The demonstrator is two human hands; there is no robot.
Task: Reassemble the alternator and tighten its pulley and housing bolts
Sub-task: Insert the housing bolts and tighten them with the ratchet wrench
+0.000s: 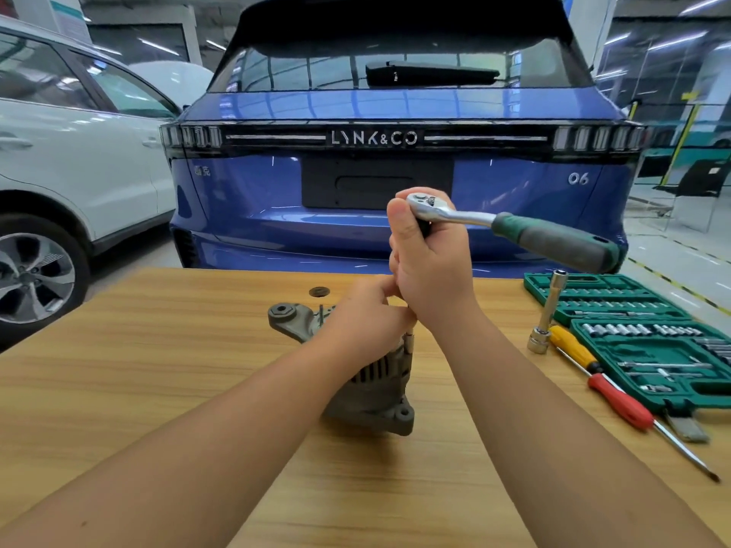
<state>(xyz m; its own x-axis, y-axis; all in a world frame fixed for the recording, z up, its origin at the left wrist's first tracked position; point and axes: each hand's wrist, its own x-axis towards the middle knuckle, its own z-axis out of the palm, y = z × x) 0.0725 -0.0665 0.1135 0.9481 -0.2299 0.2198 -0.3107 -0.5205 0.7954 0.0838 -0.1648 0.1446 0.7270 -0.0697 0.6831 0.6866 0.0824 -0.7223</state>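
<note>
Both hands over alternator (375,389) — R hand (431,263) grips ratchet (514,227).

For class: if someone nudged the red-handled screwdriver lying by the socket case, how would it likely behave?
The red-handled screwdriver would probably roll, since its handle looks rounded and it lies flat on the smooth wooden table. It should stay stiff: the shaft looks like thin metal. The green socket case beside it would likely stop a roll that way.

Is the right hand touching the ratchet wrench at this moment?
Touching. The head view shows the right hand with its fingers wrapped round the ratchet wrench just below its chrome head, while the green handle juts free to the right.
</note>
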